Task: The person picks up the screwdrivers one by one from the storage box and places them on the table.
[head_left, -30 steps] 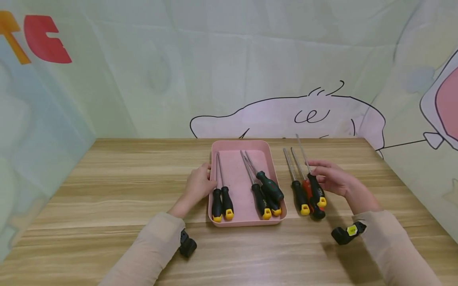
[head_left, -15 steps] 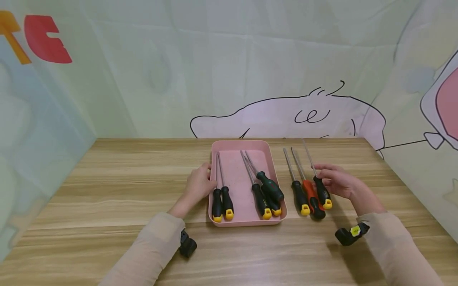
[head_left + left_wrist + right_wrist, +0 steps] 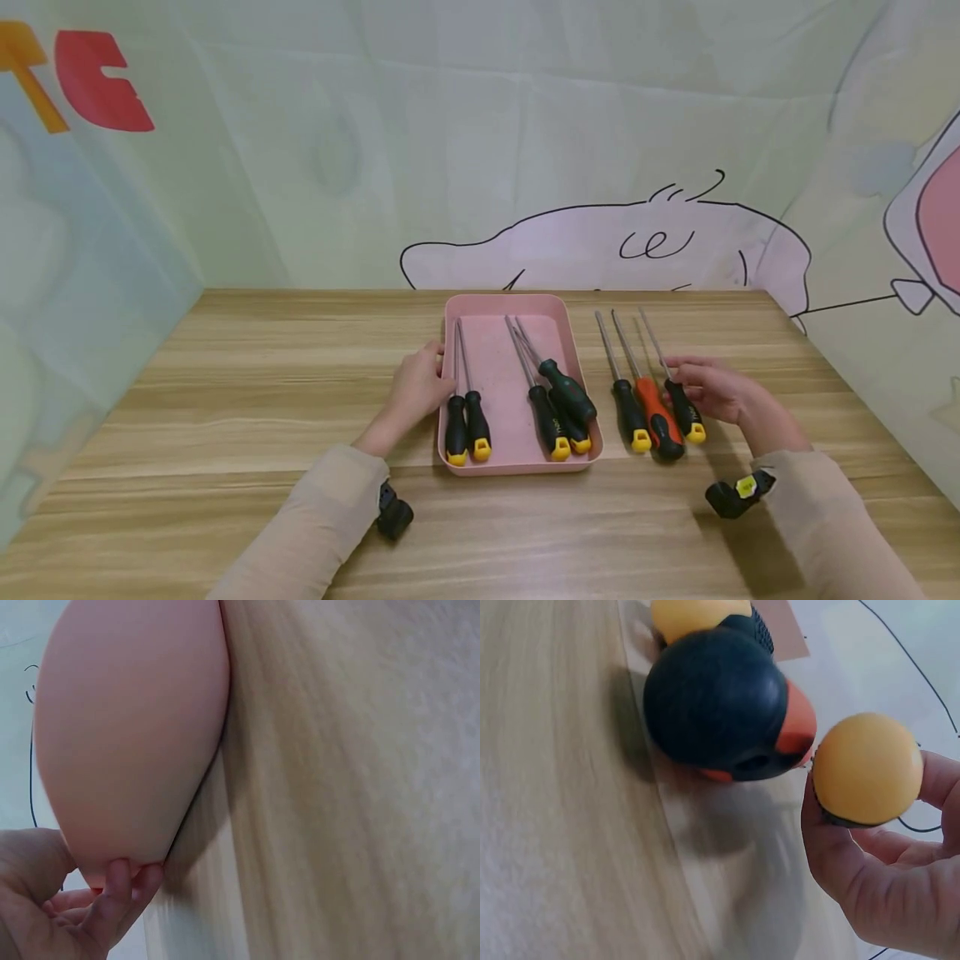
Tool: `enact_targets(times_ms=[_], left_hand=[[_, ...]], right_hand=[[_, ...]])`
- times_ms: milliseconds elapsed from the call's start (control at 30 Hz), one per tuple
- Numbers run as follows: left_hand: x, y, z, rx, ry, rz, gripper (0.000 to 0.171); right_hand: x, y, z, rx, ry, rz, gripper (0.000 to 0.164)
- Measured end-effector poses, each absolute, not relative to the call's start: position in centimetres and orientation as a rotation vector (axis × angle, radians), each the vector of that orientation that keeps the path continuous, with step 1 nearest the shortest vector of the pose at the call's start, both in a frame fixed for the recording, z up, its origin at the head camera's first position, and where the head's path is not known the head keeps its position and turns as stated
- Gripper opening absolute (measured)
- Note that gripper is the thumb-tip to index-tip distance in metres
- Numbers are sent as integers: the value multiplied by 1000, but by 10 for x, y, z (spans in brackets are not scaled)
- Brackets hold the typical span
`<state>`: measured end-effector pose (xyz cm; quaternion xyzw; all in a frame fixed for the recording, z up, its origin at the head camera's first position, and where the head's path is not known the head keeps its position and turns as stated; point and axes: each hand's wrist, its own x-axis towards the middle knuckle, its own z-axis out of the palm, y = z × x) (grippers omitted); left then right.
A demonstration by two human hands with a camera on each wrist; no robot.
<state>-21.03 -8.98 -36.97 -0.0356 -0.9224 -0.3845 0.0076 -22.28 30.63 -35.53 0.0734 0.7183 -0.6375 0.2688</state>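
Note:
My left hand (image 3: 417, 382) grips the left rim of a pink tray (image 3: 517, 468), thumb over the edge and fingers against the outer wall (image 3: 142, 727), as the left wrist view shows. With the thumb and fingers of my right hand (image 3: 716, 390) I hold a black-handled screwdriver (image 3: 685, 411) with a yellow end cap (image 3: 868, 769). Its shaft points to the back of the table. Just left of it lies a red-and-black screwdriver (image 3: 657, 419), and beyond that another black-and-yellow screwdriver (image 3: 630, 414). The right wrist view shows the held handle raised above a shadow.
Inside the tray, two black-and-yellow screwdrivers (image 3: 477, 425) lie along the left side. On its right side a dark green screwdriver (image 3: 567, 392) lies across black-and-yellow ones (image 3: 550, 423). A printed cloth backdrop (image 3: 315, 167) stands behind the wooden table (image 3: 262, 400).
My right hand has moved right and lower with the screwdriver, from over the red-and-black one to its right side. My left hand stays on the tray's rim.

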Motion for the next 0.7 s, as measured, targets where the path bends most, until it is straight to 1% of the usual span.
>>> enact_targets(times_ms=[200, 367, 433, 533, 633, 700], left_hand=[[-210, -89, -371, -106, -2881, -1201, 40], [-210, -89, -371, -103, -2882, -1213, 41], [-210, -89, -371, -105, -2880, -1211, 40], [-210, -90, -371, -110, -2879, -1200, 39], [-210, -90, -371, -113, -2878, -1204, 40], [-210, -90, -370, -112, -2881, -1209, 40]], right_hand=[[-223, 310, -363, 169, 1961, -1712, 47], [-223, 311, -368, 145, 1968, -1722, 28], [-223, 310, -369, 148, 1968, -1723, 24], [-222, 309, -368, 157, 2010, -1696, 25], [-220, 306, -365, 177, 2099, -1627, 40], [-220, 303, -363, 200, 2153, -1581, 46]])
